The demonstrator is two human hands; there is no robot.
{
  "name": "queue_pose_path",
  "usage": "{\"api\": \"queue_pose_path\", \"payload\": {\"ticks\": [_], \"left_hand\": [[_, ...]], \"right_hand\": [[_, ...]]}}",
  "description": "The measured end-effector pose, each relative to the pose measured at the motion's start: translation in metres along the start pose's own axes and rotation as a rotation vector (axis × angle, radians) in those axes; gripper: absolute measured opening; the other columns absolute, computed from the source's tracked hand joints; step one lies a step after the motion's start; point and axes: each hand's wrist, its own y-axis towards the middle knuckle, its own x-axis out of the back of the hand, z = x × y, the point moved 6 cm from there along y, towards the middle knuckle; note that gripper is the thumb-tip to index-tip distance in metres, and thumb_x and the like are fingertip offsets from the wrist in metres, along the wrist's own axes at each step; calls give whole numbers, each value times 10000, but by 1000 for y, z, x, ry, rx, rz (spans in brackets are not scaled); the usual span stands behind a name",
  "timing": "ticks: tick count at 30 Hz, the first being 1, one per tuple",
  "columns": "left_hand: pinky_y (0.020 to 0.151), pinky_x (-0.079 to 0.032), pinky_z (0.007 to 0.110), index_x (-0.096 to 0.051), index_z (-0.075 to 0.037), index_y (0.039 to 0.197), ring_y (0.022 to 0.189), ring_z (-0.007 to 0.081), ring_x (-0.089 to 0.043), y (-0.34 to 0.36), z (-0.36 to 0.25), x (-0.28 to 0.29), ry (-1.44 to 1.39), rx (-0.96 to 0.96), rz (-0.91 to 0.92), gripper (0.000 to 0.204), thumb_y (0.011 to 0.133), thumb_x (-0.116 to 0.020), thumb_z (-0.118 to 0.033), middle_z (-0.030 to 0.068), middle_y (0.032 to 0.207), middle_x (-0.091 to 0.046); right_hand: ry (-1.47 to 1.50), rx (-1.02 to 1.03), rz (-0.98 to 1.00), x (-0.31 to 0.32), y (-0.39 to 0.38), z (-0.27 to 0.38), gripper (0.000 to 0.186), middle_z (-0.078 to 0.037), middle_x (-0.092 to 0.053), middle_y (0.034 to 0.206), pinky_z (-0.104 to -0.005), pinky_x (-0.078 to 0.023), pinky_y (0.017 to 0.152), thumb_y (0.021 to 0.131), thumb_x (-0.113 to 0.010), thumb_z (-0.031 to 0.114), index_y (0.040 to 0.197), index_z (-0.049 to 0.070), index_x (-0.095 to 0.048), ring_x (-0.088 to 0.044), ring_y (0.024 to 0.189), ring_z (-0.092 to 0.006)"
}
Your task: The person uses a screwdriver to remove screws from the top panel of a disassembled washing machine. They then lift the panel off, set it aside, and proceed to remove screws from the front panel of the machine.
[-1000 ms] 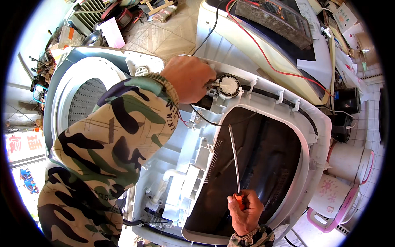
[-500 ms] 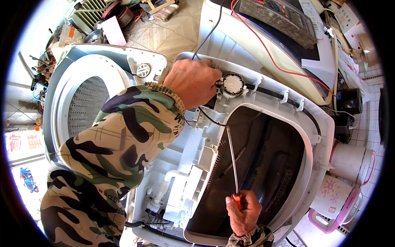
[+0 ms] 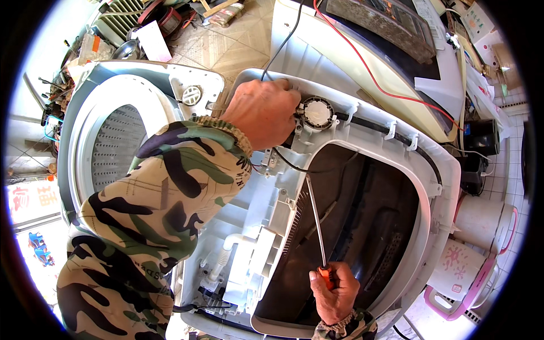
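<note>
1. Head view: A person in camouflage sleeves works with both hands at a pale plastic cover (image 3: 442, 170) framing a dark window (image 3: 365, 209).
2. The left hand (image 3: 263, 113) reaches to the cover's upper-left corner, its fingers curled. The fingertips are largely hidden, so what they grip, if anything, cannot be told.
3. Just beside those fingers, along the cover's upper edge, sits a round white part (image 3: 317, 113). A black wire (image 3: 292, 166) curves from below the hand to the window.
4. The right hand (image 3: 335, 292), over the cover's lower part, wraps firmly around the orange handle of a screwdriver (image 3: 317, 229).
5. The screwdriver slants across the cover's window, its tip pointing up near the black wire; whether the two touch cannot be told.
6. Left of the cover is a round washing tub (image 3: 122, 144); above the cover, a red wire (image 3: 368, 73) trails over a pale machine (image 3: 362, 93). Right of it stands a pink-and-white container (image 3: 456, 272).
</note>
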Motion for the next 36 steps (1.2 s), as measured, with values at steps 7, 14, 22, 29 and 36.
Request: {"api": "queue_pose_path", "payload": {"ticks": [7,14,22,29,36], "left_hand": [[705,-540,478,-655,2,901,796,377,-670,1,-2,-2,48,4,40,199,792,-634,-163,153,954,-647],[730,-539,475,-678,-39,953,809,365,-676,0,0,0,-8,-12,22,211,800,-654,-183,140,967,-659],[730,-526,471,-693,-71,974,838,364,-671,-1,-1,1,-4,28,43,209,806,-664,-192,123,1000,-670],[774,-515,477,-700,-69,960,897,367,-665,-7,2,-3,-145,184,7,190,820,-656,-189,101,1044,-667],[787,-517,483,-710,-81,964,917,358,-666,-8,3,-8,-142,226,-19,190,827,-655,-201,105,1042,-664]], "right_hand": [[-18,2,15,0,0,-5,211,32,-580,715,-185,-397,569,900,-773,93,967,-16,-605,-476,631,-11],[4,-2,16,0,0,-4,206,33,-581,725,-185,-398,575,904,-767,88,975,-16,-604,-466,632,-10],[-6,19,28,-4,1,-6,200,33,-573,731,-184,-397,583,907,-763,81,985,-15,-605,-462,643,-13],[22,30,-132,1,-4,22,211,3,-588,720,-207,-422,582,885,-767,117,959,2,-606,-505,627,-56],[-580,747,-278,22,66,134,213,-215,-639,1097,-398,-513,790,843,-696,66,1002,-35,-595,-617,977,-390]]}}
